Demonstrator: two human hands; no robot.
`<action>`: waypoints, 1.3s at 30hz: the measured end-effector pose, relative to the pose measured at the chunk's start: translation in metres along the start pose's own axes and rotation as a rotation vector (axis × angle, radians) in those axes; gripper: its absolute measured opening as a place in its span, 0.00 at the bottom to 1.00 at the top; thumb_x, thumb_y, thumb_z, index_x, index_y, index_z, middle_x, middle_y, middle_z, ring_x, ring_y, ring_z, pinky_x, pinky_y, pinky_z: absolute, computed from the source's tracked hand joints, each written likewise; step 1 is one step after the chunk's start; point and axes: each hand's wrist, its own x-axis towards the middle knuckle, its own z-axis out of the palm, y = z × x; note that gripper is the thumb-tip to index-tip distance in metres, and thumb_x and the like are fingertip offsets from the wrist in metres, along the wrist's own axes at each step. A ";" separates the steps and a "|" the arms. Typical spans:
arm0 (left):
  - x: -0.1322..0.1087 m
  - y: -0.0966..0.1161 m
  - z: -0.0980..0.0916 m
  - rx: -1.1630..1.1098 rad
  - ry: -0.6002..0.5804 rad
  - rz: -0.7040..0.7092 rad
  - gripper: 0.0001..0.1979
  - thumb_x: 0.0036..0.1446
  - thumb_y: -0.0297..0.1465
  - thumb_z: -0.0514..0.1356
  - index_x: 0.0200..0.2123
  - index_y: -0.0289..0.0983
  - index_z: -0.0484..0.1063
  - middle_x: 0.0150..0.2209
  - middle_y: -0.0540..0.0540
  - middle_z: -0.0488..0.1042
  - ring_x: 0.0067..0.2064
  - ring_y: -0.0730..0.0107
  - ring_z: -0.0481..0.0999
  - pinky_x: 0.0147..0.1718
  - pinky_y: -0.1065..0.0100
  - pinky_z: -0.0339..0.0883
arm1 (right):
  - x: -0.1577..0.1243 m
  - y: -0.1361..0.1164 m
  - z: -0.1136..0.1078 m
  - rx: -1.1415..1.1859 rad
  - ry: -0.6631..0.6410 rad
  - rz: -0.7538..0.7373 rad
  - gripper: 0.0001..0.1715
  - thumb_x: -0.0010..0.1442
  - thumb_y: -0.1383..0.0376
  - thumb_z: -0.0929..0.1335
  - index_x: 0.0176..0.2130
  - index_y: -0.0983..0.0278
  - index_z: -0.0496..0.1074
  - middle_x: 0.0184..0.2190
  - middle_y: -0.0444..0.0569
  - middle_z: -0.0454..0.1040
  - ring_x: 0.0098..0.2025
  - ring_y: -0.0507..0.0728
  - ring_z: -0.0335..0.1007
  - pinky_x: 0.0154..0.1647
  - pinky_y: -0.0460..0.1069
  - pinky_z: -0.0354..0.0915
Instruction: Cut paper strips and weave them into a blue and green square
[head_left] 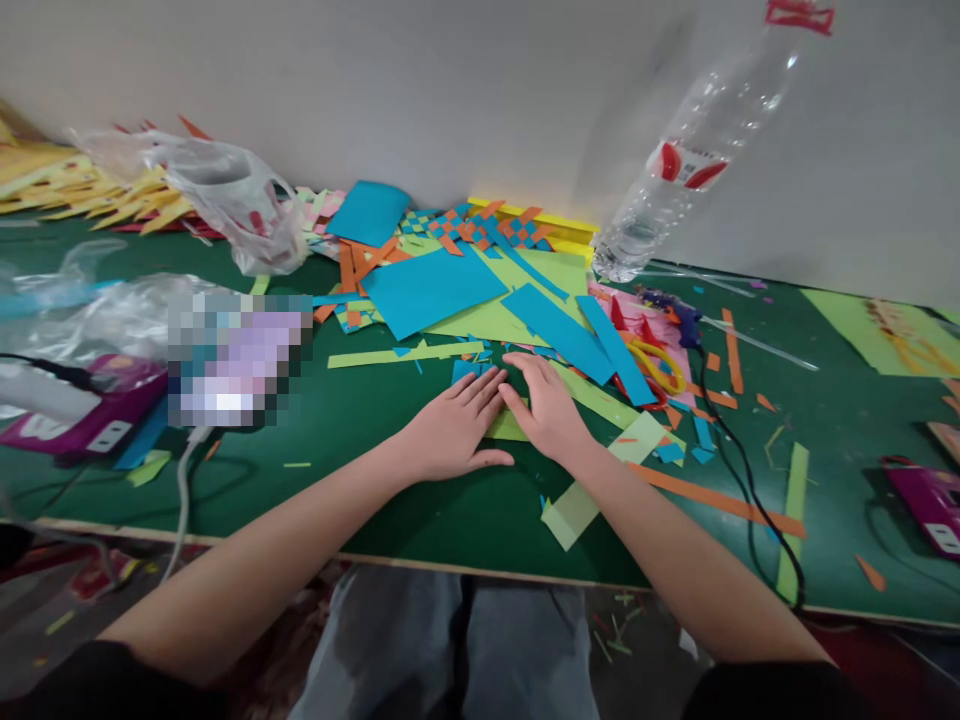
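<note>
My left hand (461,425) lies flat on the green table, palm down, with its thumb apart from the fingers. Beneath and beyond its fingers are a small blue paper piece (466,370) and a light green piece (508,424). My right hand (546,408) is beside it, fingers stretched toward the left fingertips and nothing visible in its grasp. Just past the hands lies a thin light green strip (405,354). A pale green strip (576,512) passes under my right forearm.
Blue sheets (435,288), woven paper pieces (480,228) and yellow-handled scissors (664,365) lie behind the hands. A clear bottle (690,150) leans at the wall. A blurred-out phone (240,360) and plastic bag (232,190) are left. A black cable (739,450) crosses the right side.
</note>
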 end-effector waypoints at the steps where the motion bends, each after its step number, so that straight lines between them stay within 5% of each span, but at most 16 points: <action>1: -0.001 -0.001 0.000 -0.007 0.008 0.001 0.51 0.57 0.61 0.35 0.66 0.22 0.47 0.68 0.30 0.43 0.70 0.50 0.39 0.67 0.52 0.39 | 0.000 0.000 -0.001 -0.004 0.000 -0.001 0.21 0.67 0.57 0.58 0.55 0.65 0.62 0.55 0.58 0.69 0.59 0.64 0.63 0.61 0.63 0.58; 6: -0.003 -0.008 -0.001 -0.075 0.060 0.109 0.48 0.58 0.60 0.39 0.67 0.27 0.48 0.68 0.32 0.46 0.70 0.53 0.43 0.67 0.52 0.38 | -0.001 0.003 -0.006 -0.010 0.012 -0.001 0.21 0.68 0.57 0.58 0.55 0.65 0.62 0.55 0.58 0.69 0.59 0.64 0.62 0.61 0.63 0.58; 10: -0.002 -0.017 -0.009 -0.113 0.208 0.176 0.34 0.65 0.51 0.44 0.63 0.32 0.58 0.64 0.37 0.60 0.68 0.56 0.54 0.66 0.51 0.43 | -0.001 0.008 -0.011 0.002 0.054 -0.010 0.20 0.67 0.58 0.59 0.55 0.63 0.62 0.55 0.57 0.69 0.59 0.62 0.62 0.60 0.63 0.59; 15: -0.006 -0.027 -0.016 -0.069 0.441 -0.156 0.15 0.66 0.34 0.48 0.47 0.36 0.72 0.45 0.42 0.78 0.49 0.59 0.75 0.49 0.58 0.66 | 0.001 0.010 -0.015 0.013 -0.052 -0.174 0.11 0.62 0.69 0.60 0.43 0.59 0.67 0.50 0.49 0.74 0.56 0.59 0.66 0.64 0.63 0.52; 18: -0.010 -0.029 -0.017 -0.039 0.420 -0.351 0.14 0.65 0.35 0.50 0.44 0.36 0.73 0.31 0.46 0.78 0.34 0.61 0.76 0.37 0.61 0.66 | 0.001 0.009 -0.014 -0.009 -0.155 -0.252 0.09 0.57 0.73 0.60 0.31 0.59 0.65 0.41 0.48 0.77 0.46 0.59 0.70 0.57 0.62 0.58; 21: -0.013 -0.028 -0.017 -0.046 0.389 -0.436 0.15 0.65 0.38 0.50 0.37 0.39 0.74 0.24 0.49 0.75 0.26 0.64 0.74 0.30 0.65 0.63 | 0.000 0.007 -0.013 -0.082 -0.146 -0.215 0.09 0.58 0.72 0.59 0.32 0.61 0.65 0.34 0.50 0.75 0.37 0.58 0.67 0.43 0.56 0.62; 27: -0.013 -0.026 -0.019 -0.126 0.358 -0.394 0.17 0.64 0.40 0.50 0.35 0.39 0.75 0.29 0.46 0.77 0.32 0.62 0.75 0.34 0.63 0.65 | -0.003 0.004 -0.014 -0.191 -0.113 -0.189 0.13 0.61 0.70 0.57 0.29 0.63 0.67 0.23 0.47 0.70 0.25 0.54 0.60 0.31 0.51 0.56; 34: -0.010 -0.024 -0.020 -0.372 0.302 -0.181 0.15 0.65 0.38 0.51 0.45 0.38 0.73 0.43 0.45 0.78 0.46 0.63 0.75 0.46 0.62 0.67 | -0.007 -0.002 -0.017 0.048 -0.143 -0.284 0.12 0.56 0.70 0.60 0.24 0.60 0.65 0.18 0.41 0.69 0.21 0.51 0.59 0.26 0.49 0.57; 36: -0.010 -0.024 -0.021 -0.417 0.335 -0.218 0.15 0.66 0.37 0.50 0.47 0.37 0.72 0.45 0.45 0.78 0.48 0.63 0.75 0.48 0.62 0.67 | -0.006 -0.003 -0.019 0.055 -0.083 -0.301 0.10 0.55 0.71 0.60 0.27 0.59 0.66 0.23 0.43 0.74 0.25 0.53 0.65 0.31 0.50 0.62; 39: -0.010 -0.026 -0.020 -0.447 0.421 -0.387 0.16 0.66 0.37 0.49 0.49 0.38 0.71 0.43 0.45 0.78 0.43 0.64 0.77 0.43 0.63 0.69 | -0.004 -0.004 -0.021 0.107 -0.137 -0.351 0.07 0.56 0.69 0.62 0.35 0.59 0.67 0.42 0.49 0.77 0.46 0.58 0.71 0.50 0.56 0.64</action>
